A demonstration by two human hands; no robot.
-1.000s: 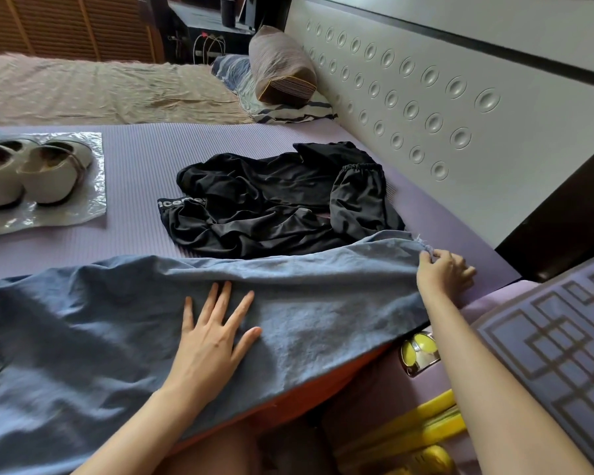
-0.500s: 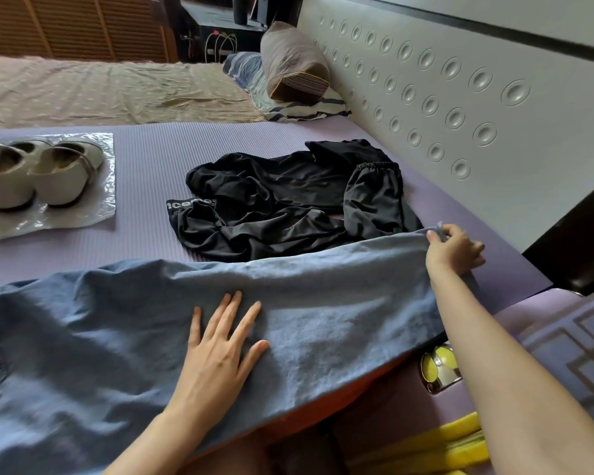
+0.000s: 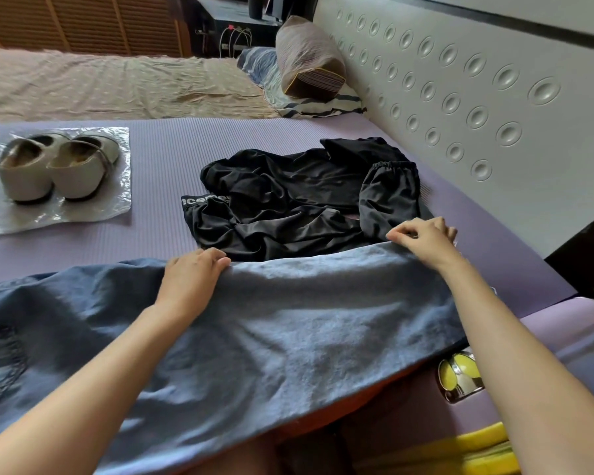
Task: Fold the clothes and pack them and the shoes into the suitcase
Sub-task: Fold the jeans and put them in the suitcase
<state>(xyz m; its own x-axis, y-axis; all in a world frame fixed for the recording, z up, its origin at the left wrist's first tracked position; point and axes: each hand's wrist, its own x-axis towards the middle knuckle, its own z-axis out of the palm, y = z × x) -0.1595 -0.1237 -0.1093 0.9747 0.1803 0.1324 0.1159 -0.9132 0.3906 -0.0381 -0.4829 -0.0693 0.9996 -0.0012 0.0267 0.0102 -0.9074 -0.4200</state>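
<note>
Blue jeans (image 3: 288,323) lie spread across the near edge of the purple mat (image 3: 158,186). My left hand (image 3: 194,279) grips the far edge of the jeans near the middle. My right hand (image 3: 422,240) pinches the same edge further right. Beyond the jeans, a crumpled black garment (image 3: 299,197) with white lettering on its waistband lies on the mat. A pair of cream shoes (image 3: 54,164) stands on a clear plastic sheet (image 3: 93,214) at the far left. A yellow and lilac suitcase edge (image 3: 474,450) with a metal latch (image 3: 460,375) shows at the bottom right.
A white padded headboard (image 3: 460,97) with round dimples runs along the right. A brown pillow (image 3: 307,61) on a striped pillow lies at the back. A beige bedsheet (image 3: 117,84) covers the bed behind the mat.
My left hand has left the flat middle of the jeans and moved forward to grip their far edge. My right hand has shifted left along that edge.
</note>
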